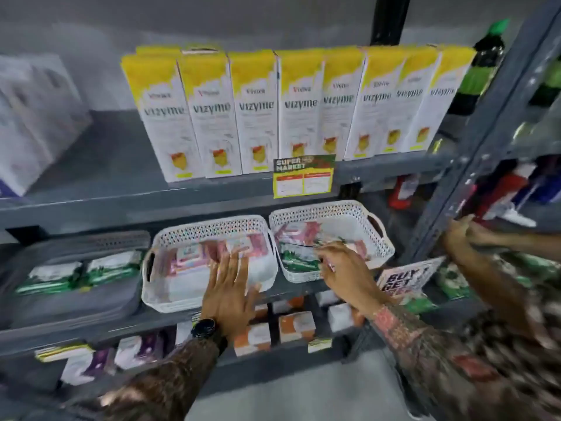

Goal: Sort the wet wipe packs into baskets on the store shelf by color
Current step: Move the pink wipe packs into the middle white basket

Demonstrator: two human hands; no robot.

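Three baskets stand on the middle shelf. The grey basket (pixel 91 299) on the left holds green wet wipe packs (pixel 82 273). Pink packs (pixel 206 253) lie in the middle white basket (pixel 170 296). My left hand (pixel 230 287), with a watch on its wrist, lies flat over this basket's front with its fingers spread and their tips on the pink packs. The right white basket (pixel 379 244) holds both pink packs (pixel 300 230) and a green pack (pixel 296 255). My right hand (pixel 346 268) reaches into it, fingers curled around a pink pack that is mostly hidden under the palm.
Yellow-and-white Vizyme cartons (pixel 258 110) line the shelf above, with a price tag (pixel 303 176) on its edge. Another person's hand (pixel 461 235) reaches to the dark upright post on the right. Small boxes (pixel 296 326) fill the shelf below. A "Buy 1" sign (pixel 406 278) hangs at the right.
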